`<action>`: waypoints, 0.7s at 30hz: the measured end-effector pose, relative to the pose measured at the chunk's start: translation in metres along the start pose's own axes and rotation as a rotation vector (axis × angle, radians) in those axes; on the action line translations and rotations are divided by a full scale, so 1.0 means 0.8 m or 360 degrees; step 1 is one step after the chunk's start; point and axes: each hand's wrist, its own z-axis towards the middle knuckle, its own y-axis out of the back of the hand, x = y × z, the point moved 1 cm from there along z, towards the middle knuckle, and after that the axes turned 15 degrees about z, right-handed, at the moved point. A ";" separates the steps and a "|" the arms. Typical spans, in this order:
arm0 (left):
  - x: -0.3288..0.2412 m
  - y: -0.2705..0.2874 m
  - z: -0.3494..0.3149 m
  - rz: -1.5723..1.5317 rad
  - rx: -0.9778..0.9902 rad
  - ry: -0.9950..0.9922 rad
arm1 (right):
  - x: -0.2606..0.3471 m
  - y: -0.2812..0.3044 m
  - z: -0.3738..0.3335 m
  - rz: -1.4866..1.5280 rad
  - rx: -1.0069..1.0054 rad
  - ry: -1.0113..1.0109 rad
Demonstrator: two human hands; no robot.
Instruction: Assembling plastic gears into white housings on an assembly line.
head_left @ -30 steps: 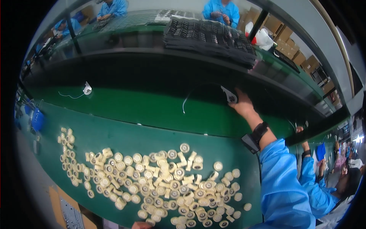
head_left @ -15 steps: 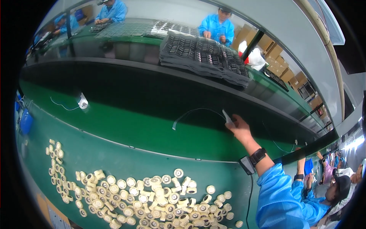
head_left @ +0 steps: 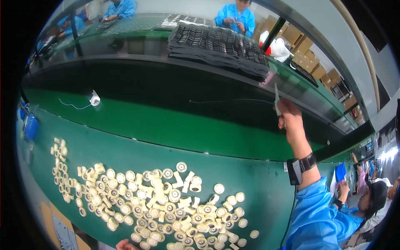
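Observation:
My right hand point(head_left: 289, 118) is raised over the green conveyor belt point(head_left: 175, 129), shut on a small white part point(head_left: 276, 100) with a thin wire point(head_left: 229, 100) trailing off to the left. A black wristband point(head_left: 301, 166) and a blue sleeve point(head_left: 321, 216) cover that arm. Only a fingertip of my left hand point(head_left: 124, 245) shows at the bottom edge, beside a pile of several cream plastic gears point(head_left: 166, 204) spread on the dark green table point(head_left: 266, 196).
A white part with a wire point(head_left: 95, 99) lies on the belt at left. Stacked black trays point(head_left: 218, 48) sit on the shelf above. People in blue coats work across the line point(head_left: 235, 16) and at right point(head_left: 366, 200). A blue bin point(head_left: 31, 126) hangs at left.
My right hand has lifted from the belt and moved up and right, carrying the white part with its wire trailing. The view has tilted upward.

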 end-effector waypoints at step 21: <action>-0.170 -0.102 -0.059 -0.0658 0.1691 -0.0126 | 0.066 -0.044 -0.391 -0.0998 0.1574 0.0881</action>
